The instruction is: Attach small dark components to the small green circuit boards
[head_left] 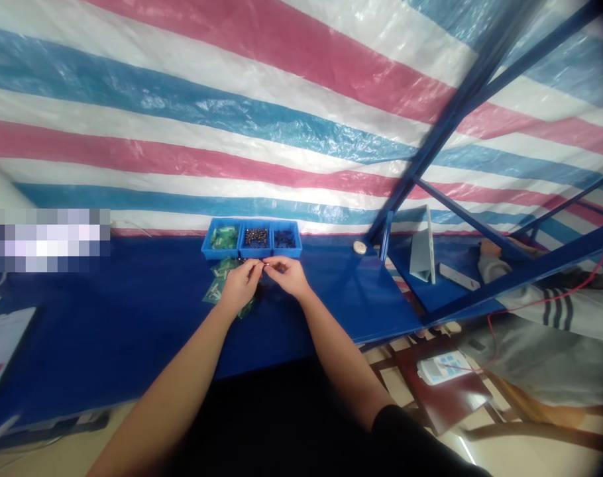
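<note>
My left hand (242,283) and my right hand (287,274) meet fingertip to fingertip over the blue table, both pinched closed. A tiny object lies between the fingertips, too small and blurred to name. Small clear-green bags (216,289) with pale pieces lie beside and partly under my left hand. Just beyond my hands stand three joined blue bins: the left bin (212,252) has greenish packets in it, the middle bin (255,252) small brassy round parts, and the right bin (286,252) small dark parts. Some dark bits below my hands are mostly hidden.
A round whitish object (360,248) rests right of the bins. Blue metal bars (425,156) slope up at the right, before a second table with an upright panel (423,245). A person in a grey sleeve (525,291) sits there. A power strip (444,367) lies on a stool (431,397).
</note>
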